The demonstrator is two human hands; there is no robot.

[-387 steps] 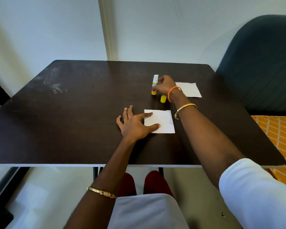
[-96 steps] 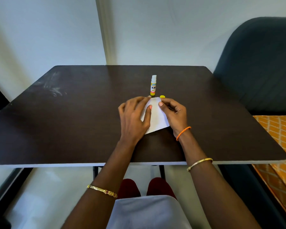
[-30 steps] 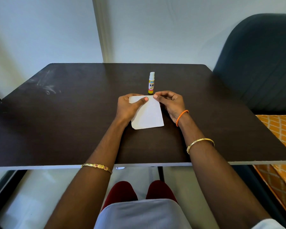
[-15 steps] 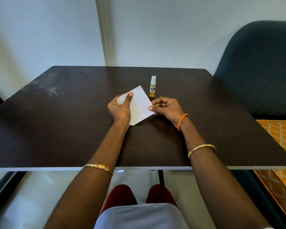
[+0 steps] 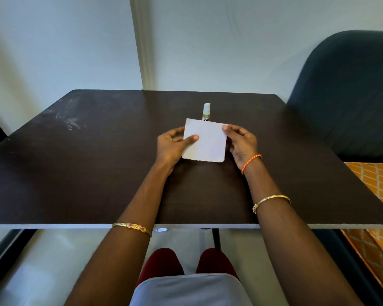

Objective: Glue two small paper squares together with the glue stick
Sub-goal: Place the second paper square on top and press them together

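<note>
A white paper square (image 5: 206,141) is held just above the dark table (image 5: 86,173), near its middle. My left hand (image 5: 171,144) grips its left edge, thumb on top. My right hand (image 5: 241,142) pinches its upper right corner. I see one sheet face; whether a second square lies under it cannot be told. The glue stick (image 5: 206,111) stands upright and uncapped just behind the paper, its lower part hidden by the sheet. Its yellow cap is out of sight.
A dark upholstered chair (image 5: 349,91) stands at the table's right side. An orange patterned fabric (image 5: 372,195) lies beyond the table's right front corner. The wall runs close behind the table's far edge.
Half a second ago the paper was turned like a diamond toward the left; now both hands hold it squared up, further right, in front of the glue stick.
</note>
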